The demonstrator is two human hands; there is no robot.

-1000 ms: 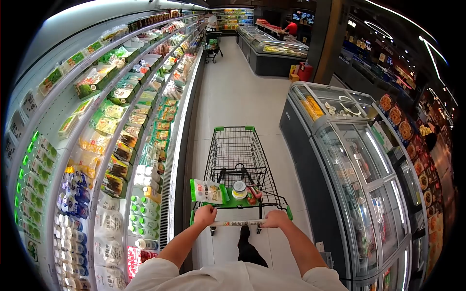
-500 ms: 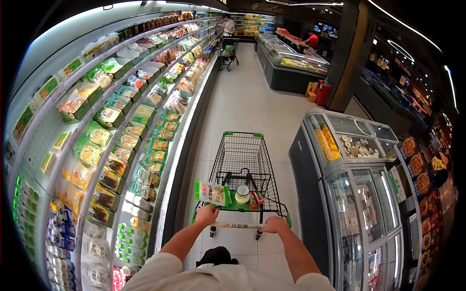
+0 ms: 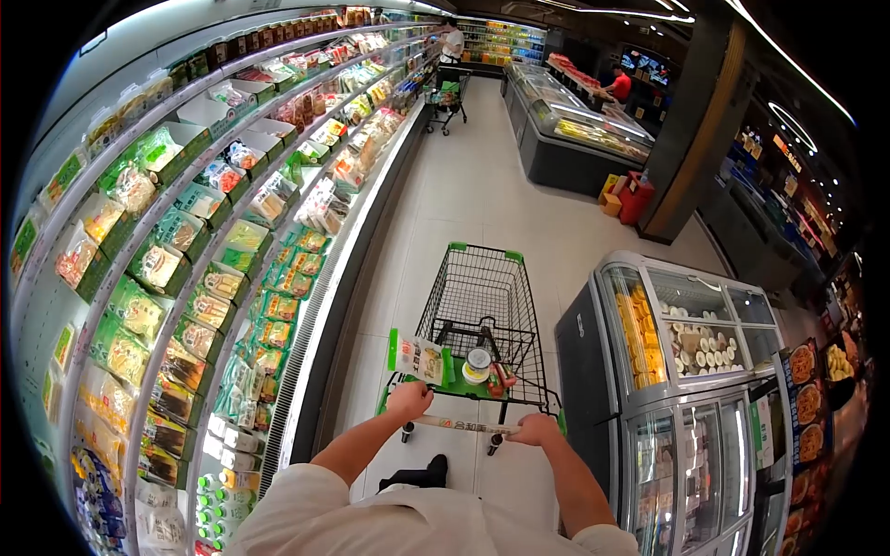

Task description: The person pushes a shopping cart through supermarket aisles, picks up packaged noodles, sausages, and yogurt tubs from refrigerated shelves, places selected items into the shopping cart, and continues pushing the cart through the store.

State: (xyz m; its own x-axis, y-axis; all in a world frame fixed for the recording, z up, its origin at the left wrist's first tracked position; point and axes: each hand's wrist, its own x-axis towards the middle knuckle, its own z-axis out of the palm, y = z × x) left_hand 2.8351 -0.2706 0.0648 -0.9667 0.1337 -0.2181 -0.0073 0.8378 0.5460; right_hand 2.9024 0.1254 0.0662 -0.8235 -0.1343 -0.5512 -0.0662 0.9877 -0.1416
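Observation:
My left hand point(image 3: 409, 399) is wrapped round the left end of the shopping cart's pale handle bar point(image 3: 464, 424). Round the right end of the same bar closes my right hand point(image 3: 531, 430). Ahead of both hands stands the black wire shopping cart point(image 3: 482, 289) with green corners. On its green child-seat flap sit a green-and-white packaged bag point(image 3: 417, 356), a white tub with a yellow band point(image 3: 476, 365) and a reddish packaged item point(image 3: 502, 378), which I cannot make out clearly. The cart's main basket shows bare wire.
Refrigerated shelves point(image 3: 176, 232) with packaged food line the left side. A glass-door freezer point(image 3: 686, 371) stands close on the right. Further ahead are a chest freezer point(image 3: 575, 130), a pillar point(image 3: 695, 120), a red bin point(image 3: 635, 197), and a person point(image 3: 451, 44) beside another cart point(image 3: 447, 100).
The cart and I have moved forward along the aisle, and the view has swung slightly left. The freezer on the right is nearer. Both hands keep their grip on the bar.

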